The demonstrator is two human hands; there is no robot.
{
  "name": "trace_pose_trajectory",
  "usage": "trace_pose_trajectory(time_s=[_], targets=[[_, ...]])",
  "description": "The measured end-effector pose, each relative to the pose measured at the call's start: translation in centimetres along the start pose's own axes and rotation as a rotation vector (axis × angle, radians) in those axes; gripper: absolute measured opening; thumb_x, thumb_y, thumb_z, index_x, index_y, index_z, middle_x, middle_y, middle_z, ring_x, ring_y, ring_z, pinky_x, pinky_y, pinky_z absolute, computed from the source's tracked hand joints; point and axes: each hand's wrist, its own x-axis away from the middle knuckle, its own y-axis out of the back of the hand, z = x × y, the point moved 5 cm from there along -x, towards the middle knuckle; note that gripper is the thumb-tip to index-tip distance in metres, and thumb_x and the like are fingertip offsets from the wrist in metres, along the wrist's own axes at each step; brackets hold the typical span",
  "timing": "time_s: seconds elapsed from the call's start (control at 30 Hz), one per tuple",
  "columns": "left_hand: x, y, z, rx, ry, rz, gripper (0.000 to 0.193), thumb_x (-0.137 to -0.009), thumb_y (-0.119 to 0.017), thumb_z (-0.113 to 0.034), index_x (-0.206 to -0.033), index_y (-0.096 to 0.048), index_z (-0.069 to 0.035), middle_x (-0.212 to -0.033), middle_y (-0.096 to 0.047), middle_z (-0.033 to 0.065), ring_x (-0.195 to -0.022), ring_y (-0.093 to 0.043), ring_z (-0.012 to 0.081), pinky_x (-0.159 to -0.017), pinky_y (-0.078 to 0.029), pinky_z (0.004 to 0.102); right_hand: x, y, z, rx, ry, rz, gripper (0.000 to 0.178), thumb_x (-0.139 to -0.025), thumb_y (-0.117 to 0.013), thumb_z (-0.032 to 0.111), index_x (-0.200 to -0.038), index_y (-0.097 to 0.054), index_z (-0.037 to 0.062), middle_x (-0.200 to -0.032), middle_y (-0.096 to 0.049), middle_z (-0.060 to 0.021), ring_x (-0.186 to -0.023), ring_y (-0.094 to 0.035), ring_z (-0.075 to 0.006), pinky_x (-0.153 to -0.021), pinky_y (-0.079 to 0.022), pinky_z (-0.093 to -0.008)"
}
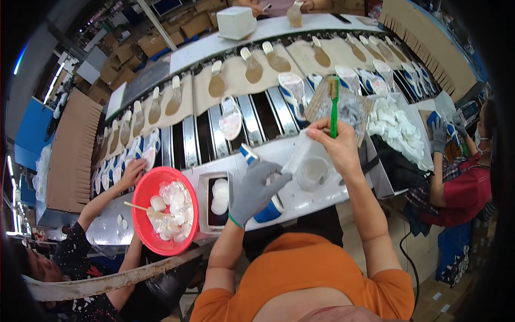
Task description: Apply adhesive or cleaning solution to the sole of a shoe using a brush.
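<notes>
My left hand (256, 188), in a grey glove, is closed with its thumb and fingers at the lower end of a thin translucent white strip (298, 154). A blue-and-white sandal (268, 212) shows beneath and beside this glove, partly hidden; whether the glove also grips it I cannot tell. My bare right hand (338, 145) pinches a green-handled brush (333, 115) held upright, brown bristles on top. The strip's upper end meets the right fingers. Below that hand a clear round container (314, 173) stands on the white table (300, 201).
A red basin (140, 236) with white pieces and a stick stands left, beside a grey box (201, 196). Ahead, sandals and soles line the slatted conveyor (193, 142). A carton (311, 110) and a white cloth heap (394, 126) sit right. Co-workers' hands (134, 170) work on both sides.
</notes>
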Motion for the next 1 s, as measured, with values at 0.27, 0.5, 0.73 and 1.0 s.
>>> trace_pose_trajectory(time_s=[0.27,0.5,0.73,1.0], targets=[[1.0,0.4,1.5,0.151,0.104,-0.107,0.015,-0.083,-0.068,-0.018,-0.085,-0.068,-0.003,-0.083,-0.061,0.0072,-0.088,-0.052,0.0216,-0.081,-0.040,0.0328,1.3,-0.6,-0.5,-0.037,-0.144,0.184,0.029,-0.079,-0.073,0.006,-0.107,-0.068,-0.0017,-0.080,-0.063,0.0006,-0.073,-0.056,-0.0066,-0.067,-0.044,-0.0214],[1.6,1.2,1.8,0.046,0.027,-0.113,0.018,-0.081,-0.072,-0.019,-0.083,-0.067,-0.002,-0.088,-0.065,0.0087,-0.089,-0.055,0.0231,-0.083,-0.040,0.0346,1.0,-1.3,-1.3,-0.034,-0.142,0.114,0.011,-0.081,-0.073,0.005,-0.088,-0.066,-0.0001,-0.082,-0.064,-0.0014,-0.074,-0.057,-0.0076,-0.068,-0.046,-0.0225],[2.8,0.2,2.2,0.131,0.100,-0.147,0.015,-0.082,-0.070,-0.017,-0.081,-0.067,-0.003,-0.089,-0.065,0.0078,-0.090,-0.057,0.0218,-0.087,-0.037,0.0353,0.9,-1.0,-1.7,-0.059,-0.038,0.007,0.010,-0.081,-0.073,0.006,-0.084,-0.067,-0.0003,-0.081,-0.066,-0.0021,-0.067,-0.055,-0.0068,-0.062,-0.044,-0.0207],[4.8,-1.5,3.1,0.287,0.136,-0.353,0.017,-0.087,-0.063,-0.012,-0.102,-0.066,-0.003,-0.098,-0.065,0.0066,-0.099,-0.057,0.0188,-0.100,-0.035,0.0321,1.4,-0.4,0.6,-0.221,0.047,0.102,0.007,-0.078,-0.072,-0.001,-0.081,-0.066,0.0008,-0.080,-0.063,-0.0034,-0.063,-0.051,-0.0042,-0.056,-0.039,-0.0195]])
